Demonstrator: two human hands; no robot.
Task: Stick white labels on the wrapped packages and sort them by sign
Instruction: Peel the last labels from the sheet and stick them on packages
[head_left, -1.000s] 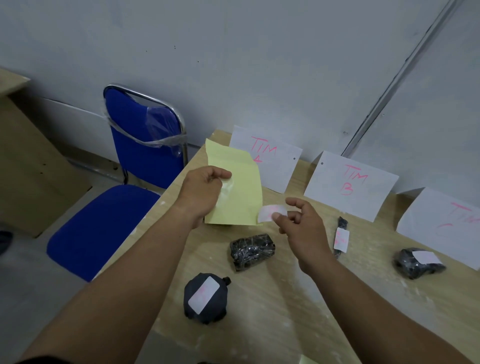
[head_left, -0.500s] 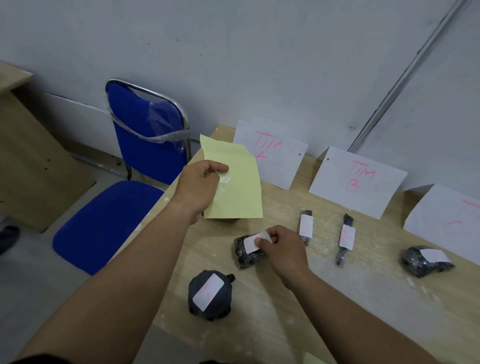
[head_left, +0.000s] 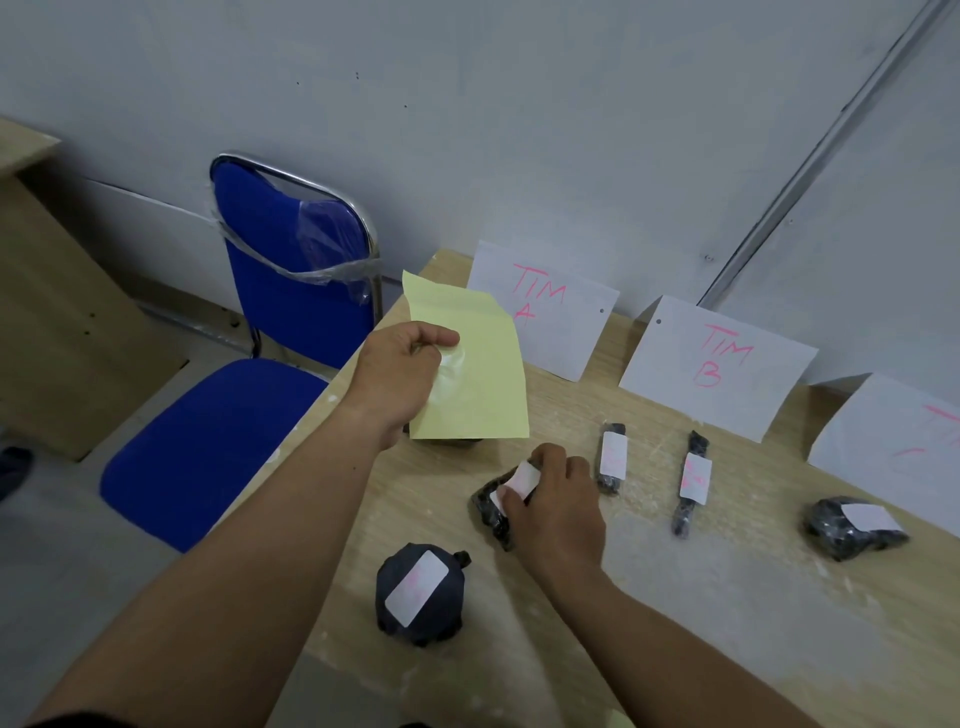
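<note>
- Round package (head_left: 418, 592): labelled, nearest the worktop (head_left: 675, 597) edge.
- Right hand (head_left: 558, 506): thumb and fingers curled onto label (head_left: 520, 479), pressing it on middle package (head_left: 488, 512), which lies on the worktop. Best practice: smooth from centre outward, seat every corner on the crinkled wrap, keep the package from rolling.
- Left hand (head_left: 400, 374): pinches yellow sheet (head_left: 472, 384), held above the worktop; best kept clear of the label.
- Slim packages (head_left: 613, 457): two, labelled, lying before the signs.
- Lumpy package (head_left: 852, 525): labelled, far right.
- Signs: TIM A (head_left: 540, 312), TIM B (head_left: 717, 358), third sign (head_left: 904, 436) cut off; check letter before sorting.
</note>
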